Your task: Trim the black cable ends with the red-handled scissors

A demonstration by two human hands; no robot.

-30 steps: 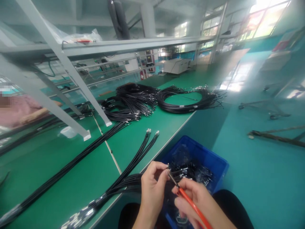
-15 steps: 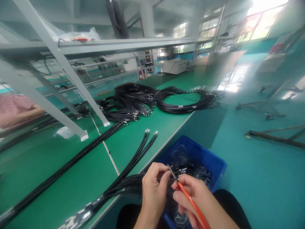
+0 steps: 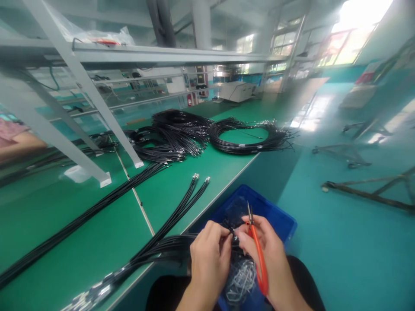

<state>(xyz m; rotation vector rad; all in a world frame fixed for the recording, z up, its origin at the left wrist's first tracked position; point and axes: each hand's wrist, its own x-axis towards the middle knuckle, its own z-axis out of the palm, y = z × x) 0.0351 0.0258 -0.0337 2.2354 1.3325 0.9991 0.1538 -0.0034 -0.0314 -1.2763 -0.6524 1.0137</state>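
Observation:
My left hand [image 3: 210,250] is closed, thumb and index finger pinched on something small and dark that I cannot make out. Just to its right, my right hand [image 3: 264,246] holds red-handled pliers [image 3: 258,250], their metal tips pointing up and away. The right thumb and fingertips meet near the left fingertips, at a small piece too tiny to tell. Below both hands is a blue bin [image 3: 279,220] with clear bags and small metal parts [image 3: 241,276]. A bundle of black cables [image 3: 171,224] with metal ends lies on the green table [image 3: 175,194], left of my hands.
Coiled black cables [image 3: 240,147] and a cable pile [image 3: 181,134] lie farther back. A long cable bundle [image 3: 97,211] runs left. Shelf legs [image 3: 106,125] stand on the table. Another person's arm [image 3: 22,142] shows at far left. Wheeled stands [image 3: 369,194] are on the right.
The pliers have swung from pointing toward the left fingertips to pointing upward, away from them. The right fingertips have come to the left ones. The view has shifted slightly.

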